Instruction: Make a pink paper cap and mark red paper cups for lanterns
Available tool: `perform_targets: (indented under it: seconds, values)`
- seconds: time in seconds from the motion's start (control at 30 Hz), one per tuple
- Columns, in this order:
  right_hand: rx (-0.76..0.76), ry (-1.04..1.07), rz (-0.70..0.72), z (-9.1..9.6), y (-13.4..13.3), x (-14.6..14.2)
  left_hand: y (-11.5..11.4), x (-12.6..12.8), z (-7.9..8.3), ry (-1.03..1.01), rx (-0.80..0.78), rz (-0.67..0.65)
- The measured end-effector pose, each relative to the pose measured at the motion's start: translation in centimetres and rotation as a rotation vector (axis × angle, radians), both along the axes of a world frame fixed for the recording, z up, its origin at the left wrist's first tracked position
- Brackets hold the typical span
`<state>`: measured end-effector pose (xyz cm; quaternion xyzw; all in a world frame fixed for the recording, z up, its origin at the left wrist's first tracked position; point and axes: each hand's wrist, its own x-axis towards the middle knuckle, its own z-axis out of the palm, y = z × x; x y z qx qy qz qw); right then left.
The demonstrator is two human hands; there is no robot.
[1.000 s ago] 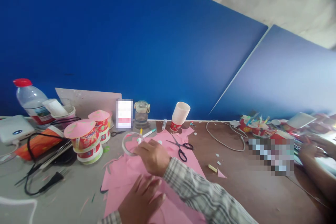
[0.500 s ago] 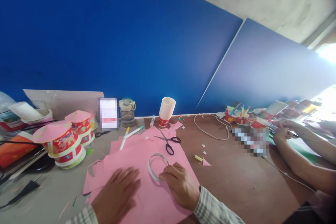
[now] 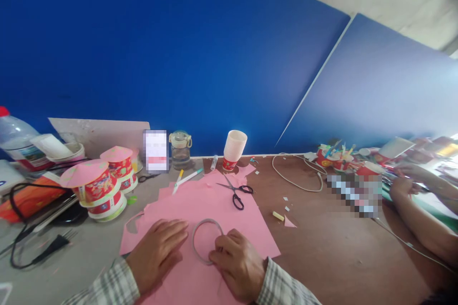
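My right hand (image 3: 238, 263) pinches the right side of a thin grey-white ring (image 3: 195, 243), which lies almost flat over the pink paper (image 3: 193, 283). Whether the ring is a tape roll or a cut strip, I cannot tell. My left hand (image 3: 157, 252) rests on the paper to the left of the ring, palm down with its fingers stretched out, apart from the ring. Beyond the ring, scissors (image 3: 236, 193) with black handles lie spread on the sheets. Two markers (image 3: 188, 177) lie at the paper's far edge.
Stacked paper cups (image 3: 235, 145) stand at the back beside a glass jar (image 3: 181, 150). Pink-roofed paper-cup models (image 3: 95, 188) and a black plug (image 3: 53, 248) are on the left. A yellow stub (image 3: 278, 217) and scraps lie right. A co-worker's hands (image 3: 406, 183) work far right.
My right hand has lowered the ring from a tilt to nearly flat and brought it slightly nearer. My left hand has stayed on the paper. The view has turned slightly left.
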<state>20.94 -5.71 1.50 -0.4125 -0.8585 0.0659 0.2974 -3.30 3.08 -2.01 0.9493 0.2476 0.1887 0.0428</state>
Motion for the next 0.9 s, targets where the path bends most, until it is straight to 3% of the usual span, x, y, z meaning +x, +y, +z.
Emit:
perform_targets:
  seconds: [0.07,0.23,0.43,0.9]
  values:
    - [-0.079,-0.057,0.006,0.2,-0.1,0.2,0.0,0.0,0.0,-0.033,-0.003,0.012]
    - [-0.135,0.118,-0.197,0.1,0.4,0.5,0.1,0.4,-0.3,-0.143,-0.006,0.048]
    - [-0.241,0.059,-0.098,-0.4,1.3,-0.8,0.3,0.3,-0.8,-0.141,-0.055,0.049]
    - [-0.35,-0.006,-0.067,-0.8,0.9,-1.4,0.2,0.4,-0.7,-0.149,-0.059,0.053]
